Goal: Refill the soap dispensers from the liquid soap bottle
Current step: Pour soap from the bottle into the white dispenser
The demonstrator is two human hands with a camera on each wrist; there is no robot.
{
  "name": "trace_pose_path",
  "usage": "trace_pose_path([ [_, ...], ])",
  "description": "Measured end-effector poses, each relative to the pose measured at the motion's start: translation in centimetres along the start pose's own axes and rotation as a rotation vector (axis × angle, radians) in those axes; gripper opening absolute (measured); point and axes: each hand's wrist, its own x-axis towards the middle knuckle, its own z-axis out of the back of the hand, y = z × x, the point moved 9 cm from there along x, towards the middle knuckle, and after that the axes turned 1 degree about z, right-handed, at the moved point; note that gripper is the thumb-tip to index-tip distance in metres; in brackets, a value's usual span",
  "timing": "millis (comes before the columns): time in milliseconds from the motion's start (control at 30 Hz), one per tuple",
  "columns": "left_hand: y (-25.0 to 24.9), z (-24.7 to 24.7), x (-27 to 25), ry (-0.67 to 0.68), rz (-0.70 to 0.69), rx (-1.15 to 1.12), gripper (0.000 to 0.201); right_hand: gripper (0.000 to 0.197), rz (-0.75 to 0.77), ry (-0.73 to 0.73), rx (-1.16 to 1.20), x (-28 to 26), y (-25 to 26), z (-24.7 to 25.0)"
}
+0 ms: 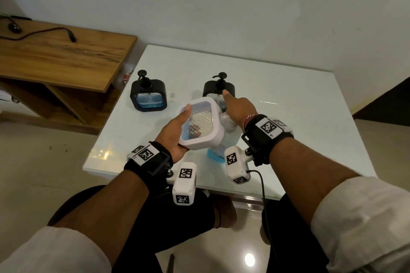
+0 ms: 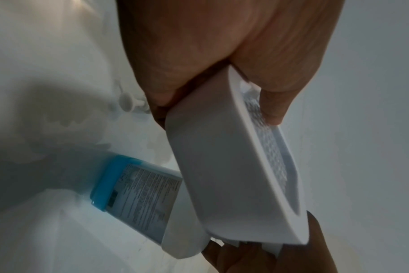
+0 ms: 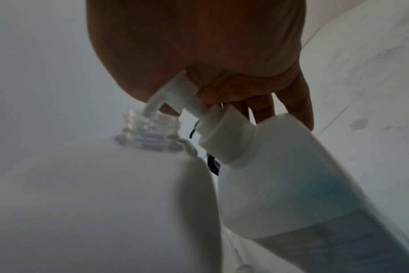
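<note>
Hidden behind hands and the white dispenser

The soap bottle [image 1: 214,154] is mostly covered by the tilted white dispenser [image 1: 199,126]; its label print is too blurred to read. The right hand [image 1: 240,109] masks part of the far black dispenser [image 1: 218,91], and the pump it holds shows smeared.

Head view looks down; wrist views, close, share the white dispenser [image 1: 200,125].
</note>
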Motion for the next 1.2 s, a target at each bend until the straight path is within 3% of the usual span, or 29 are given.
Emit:
trace_pose_path([
  [467, 0.0, 0.2, -0.2, -0.022, -0.012, -0.014, 0.03, 0.06, 0.019, -0.052, -0.065, -0.2, 0.0, 0.6],
  [1200, -0.4, -0.2, -0.1, -0.003, -0.022, -0.018, 0.028, 0.066, -0.013, 0.045, -0.052, -0.4, 0.1, -0.2],
])
